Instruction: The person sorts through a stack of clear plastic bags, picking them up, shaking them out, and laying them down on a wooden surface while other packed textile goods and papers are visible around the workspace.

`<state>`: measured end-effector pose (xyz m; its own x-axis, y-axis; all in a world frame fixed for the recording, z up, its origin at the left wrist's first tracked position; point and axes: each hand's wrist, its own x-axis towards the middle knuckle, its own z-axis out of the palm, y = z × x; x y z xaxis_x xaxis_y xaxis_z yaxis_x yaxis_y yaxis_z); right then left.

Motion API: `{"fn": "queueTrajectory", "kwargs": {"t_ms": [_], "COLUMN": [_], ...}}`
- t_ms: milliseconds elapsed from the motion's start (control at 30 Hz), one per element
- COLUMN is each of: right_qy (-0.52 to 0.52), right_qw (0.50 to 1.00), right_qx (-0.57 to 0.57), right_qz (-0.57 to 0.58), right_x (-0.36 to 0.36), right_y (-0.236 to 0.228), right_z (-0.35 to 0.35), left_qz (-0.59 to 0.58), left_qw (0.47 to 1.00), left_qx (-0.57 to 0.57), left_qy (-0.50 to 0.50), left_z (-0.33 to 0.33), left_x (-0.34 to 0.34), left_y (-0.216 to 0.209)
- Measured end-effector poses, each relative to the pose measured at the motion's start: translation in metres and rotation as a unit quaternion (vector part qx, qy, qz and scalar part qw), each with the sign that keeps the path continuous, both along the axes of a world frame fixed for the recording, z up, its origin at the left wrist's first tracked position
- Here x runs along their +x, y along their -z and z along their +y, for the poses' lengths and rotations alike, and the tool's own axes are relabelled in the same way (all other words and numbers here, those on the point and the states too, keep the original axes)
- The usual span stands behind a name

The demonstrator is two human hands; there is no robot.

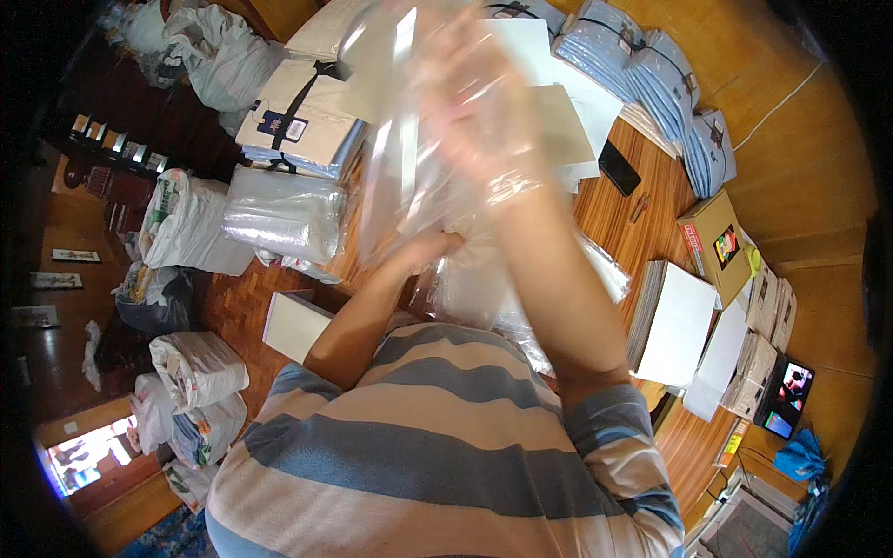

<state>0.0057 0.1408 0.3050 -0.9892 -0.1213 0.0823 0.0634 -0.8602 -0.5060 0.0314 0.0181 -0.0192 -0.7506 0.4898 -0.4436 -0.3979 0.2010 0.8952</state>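
Note:
A large clear plastic bag (381, 172) is held up over the table in front of me. My right hand (474, 112) reaches up inside it, with the plastic wrapped over the hand and wrist; its fingers are smeared by motion. Lower down, my left hand (433, 251) pinches the bag near its lower, open end, its fingertips partly covered by plastic. Beneath my hands lies a pile of more clear plastic bags (470, 284). Behind the raised bag, white and grey card sheets (567, 121) are partly hidden.
Folded light-blue garments (595, 46) lie at the far right, and a strapped cream garment stack (302, 102) stands left. Nearby are bagged clear packs (284, 209), a black phone (620, 168), a white card stack (674, 321), a cardboard box (721, 246) and a lit screen (786, 395).

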Motion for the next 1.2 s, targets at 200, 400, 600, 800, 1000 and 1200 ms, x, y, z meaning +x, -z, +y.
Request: {"fn": "queueTrajectory", "kwargs": {"t_ms": [200,400,600,800,1000,1200], "right_qy": [-0.133,-0.003,0.045,-0.084,0.033,0.196], "right_qw": [0.977,0.959,0.747,0.629,0.784,0.949], "right_qx": [0.137,0.214,0.662,0.766,0.6,0.156], "right_qz": [-0.097,-0.186,-0.035,-0.103,-0.152,-0.189], "right_x": [0.03,0.039,0.077,0.117,0.166,0.101], "right_y": [0.17,0.256,0.24,0.188,0.203,0.161], "right_z": [-0.078,0.01,0.093,0.147,0.176,0.137], "left_qz": [0.049,0.186,0.295,0.105,0.141,0.236], "left_qw": [0.999,0.979,0.953,0.985,0.981,0.967], "left_qx": [-0.016,-0.044,0.04,-0.036,-0.069,-0.051], "left_qy": [0.017,0.066,0.062,0.132,0.111,0.079], "left_z": [-0.013,-0.021,-0.02,-0.024,-0.018,-0.013], "left_x": [0.002,0.012,0.01,0.004,0.012,0.026], "left_y": [-0.017,-0.063,-0.044,-0.072,-0.076,-0.063]}}
